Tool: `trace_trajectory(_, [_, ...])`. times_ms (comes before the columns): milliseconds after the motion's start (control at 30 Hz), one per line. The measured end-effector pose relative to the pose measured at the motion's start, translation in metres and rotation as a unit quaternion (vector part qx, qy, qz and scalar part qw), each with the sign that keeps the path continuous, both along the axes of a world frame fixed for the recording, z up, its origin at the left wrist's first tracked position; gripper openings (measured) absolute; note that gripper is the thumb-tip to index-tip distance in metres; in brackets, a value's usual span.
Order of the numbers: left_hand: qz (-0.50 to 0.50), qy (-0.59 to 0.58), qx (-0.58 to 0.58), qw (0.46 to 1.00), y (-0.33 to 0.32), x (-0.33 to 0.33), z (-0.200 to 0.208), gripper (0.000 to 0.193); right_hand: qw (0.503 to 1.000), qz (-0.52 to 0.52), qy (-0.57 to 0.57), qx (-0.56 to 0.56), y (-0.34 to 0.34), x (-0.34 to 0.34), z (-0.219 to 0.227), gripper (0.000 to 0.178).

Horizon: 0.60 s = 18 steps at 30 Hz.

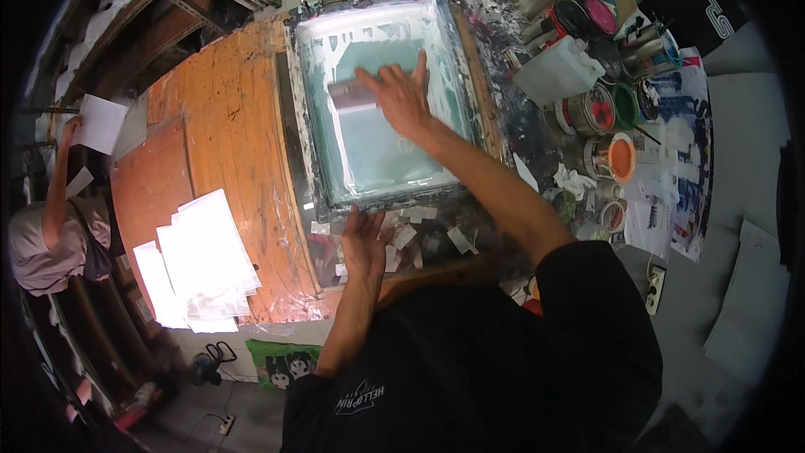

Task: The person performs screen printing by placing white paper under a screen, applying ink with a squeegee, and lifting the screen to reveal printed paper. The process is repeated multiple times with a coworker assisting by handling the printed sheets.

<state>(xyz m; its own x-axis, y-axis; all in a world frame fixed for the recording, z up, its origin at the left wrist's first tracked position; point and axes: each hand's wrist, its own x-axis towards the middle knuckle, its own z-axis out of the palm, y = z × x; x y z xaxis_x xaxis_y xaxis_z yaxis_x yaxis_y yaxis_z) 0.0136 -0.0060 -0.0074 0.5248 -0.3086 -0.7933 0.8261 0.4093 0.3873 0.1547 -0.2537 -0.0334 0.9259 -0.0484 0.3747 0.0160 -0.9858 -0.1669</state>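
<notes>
A screen printing frame (463, 109) with a pale green mesh is clamped at its far side. White ink (340, 151) lies in a streak down the mesh and smears round its borders. My right hand (401, 99) is over the mesh, closed on the right part of a squeegee (350, 96), which is blurred by motion; one finger stretches out toward the far side. Palm up, my left hand (365, 245) holds the frame's near edge, its fingertips partly hidden beneath it.
White sheets (205, 256) lie in a loose stack on the wooden table (235, 117) to the left. Ink cans (587, 111) and a white plastic jug (558, 71) crowd the right side. At the far left, a co-worker (59, 239) holds a white sheet (101, 123) beside shelves.
</notes>
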Motion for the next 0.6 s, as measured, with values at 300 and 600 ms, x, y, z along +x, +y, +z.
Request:
trace_trajectory(300, [0.043, 0.052, 0.013, 0.998, 0.005, 0.002, -0.006, 0.076, 0.982, 0.035, 0.167, 0.078, -0.047, 0.062, 0.025, 0.06])
trace_trajectory(600, [0.011, -0.066, -0.103, 0.992, 0.021, 0.009, 0.039, 0.023, 0.997, 0.056, 0.044, -0.006, 0.056, -0.138, 0.122, 0.06])
